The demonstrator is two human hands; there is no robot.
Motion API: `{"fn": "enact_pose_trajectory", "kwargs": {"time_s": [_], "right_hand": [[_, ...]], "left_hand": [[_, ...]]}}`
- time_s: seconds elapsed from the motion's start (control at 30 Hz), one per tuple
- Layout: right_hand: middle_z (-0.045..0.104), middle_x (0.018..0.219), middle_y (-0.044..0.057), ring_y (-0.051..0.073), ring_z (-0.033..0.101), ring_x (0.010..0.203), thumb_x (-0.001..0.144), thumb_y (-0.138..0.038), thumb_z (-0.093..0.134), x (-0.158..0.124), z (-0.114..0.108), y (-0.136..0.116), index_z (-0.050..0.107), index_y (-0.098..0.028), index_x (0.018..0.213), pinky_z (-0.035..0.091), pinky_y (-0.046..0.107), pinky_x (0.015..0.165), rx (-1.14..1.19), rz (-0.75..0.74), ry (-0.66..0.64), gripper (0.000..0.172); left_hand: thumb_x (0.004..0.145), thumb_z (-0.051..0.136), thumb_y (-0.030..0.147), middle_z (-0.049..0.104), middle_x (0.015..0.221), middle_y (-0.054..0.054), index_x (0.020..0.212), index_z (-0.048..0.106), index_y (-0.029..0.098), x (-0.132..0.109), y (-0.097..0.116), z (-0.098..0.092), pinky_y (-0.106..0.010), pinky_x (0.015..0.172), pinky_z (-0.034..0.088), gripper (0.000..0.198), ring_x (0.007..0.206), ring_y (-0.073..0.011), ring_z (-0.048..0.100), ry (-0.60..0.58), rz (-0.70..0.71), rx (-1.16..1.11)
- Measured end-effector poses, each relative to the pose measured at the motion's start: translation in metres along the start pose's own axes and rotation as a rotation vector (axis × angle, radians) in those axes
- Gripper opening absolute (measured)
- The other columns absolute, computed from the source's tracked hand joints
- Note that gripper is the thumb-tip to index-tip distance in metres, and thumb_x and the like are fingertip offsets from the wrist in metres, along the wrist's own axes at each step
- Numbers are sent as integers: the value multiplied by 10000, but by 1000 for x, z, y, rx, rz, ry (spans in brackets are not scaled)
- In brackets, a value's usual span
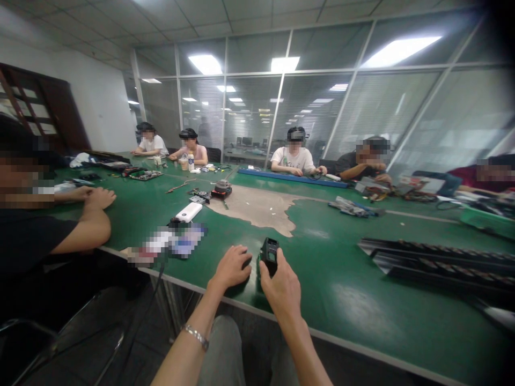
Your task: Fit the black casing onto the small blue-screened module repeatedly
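The right hand [281, 287] grips a small black box [269, 255] between thumb and fingers, holding it upright just above the table [346, 279], close to the near edge. The left hand [233, 266] rests beside it with its fingers curled down; I cannot tell whether it holds anything. The table edge runs diagonally under both wrists. Bare green surface opens to the right as far as the black rails [434, 262]. To the left, a blurred clutter [169, 244] and a white power bank [188, 212] lie near. A worn beige patch [257, 206] lies ahead.
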State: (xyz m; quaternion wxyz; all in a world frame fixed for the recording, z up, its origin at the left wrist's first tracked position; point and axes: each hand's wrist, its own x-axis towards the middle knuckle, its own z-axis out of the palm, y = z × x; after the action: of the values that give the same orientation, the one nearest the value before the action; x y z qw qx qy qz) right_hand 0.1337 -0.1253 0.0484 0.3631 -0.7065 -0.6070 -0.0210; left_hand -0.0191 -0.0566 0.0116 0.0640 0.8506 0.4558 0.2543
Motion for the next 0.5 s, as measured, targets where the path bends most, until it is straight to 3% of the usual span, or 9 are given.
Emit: {"fn": "enact_pose_trajectory", "kwargs": {"time_s": [0.3, 0.5], "right_hand": [[625, 1190, 171, 273, 613, 1055, 885, -404, 453, 2, -3, -13, 406, -82, 1371, 450, 340, 850, -126, -10, -96, 585], [614, 1216, 160, 272, 614, 1044, 887, -396, 452, -12, 8, -5, 420, -124, 1370, 454, 348, 843, -139, -16, -163, 555]], "left_hand": [[864, 533, 315, 512, 1372, -67, 1216, 609, 231, 0, -1, 1, -423, 1142, 265, 370, 1288, -237, 432, 8, 10, -3], [852, 541, 289, 510, 1376, -60, 1223, 600, 239, 2, 0, 0, -416, 1143, 263, 379, 1296, -232, 424, -6, 10, -6]]}}
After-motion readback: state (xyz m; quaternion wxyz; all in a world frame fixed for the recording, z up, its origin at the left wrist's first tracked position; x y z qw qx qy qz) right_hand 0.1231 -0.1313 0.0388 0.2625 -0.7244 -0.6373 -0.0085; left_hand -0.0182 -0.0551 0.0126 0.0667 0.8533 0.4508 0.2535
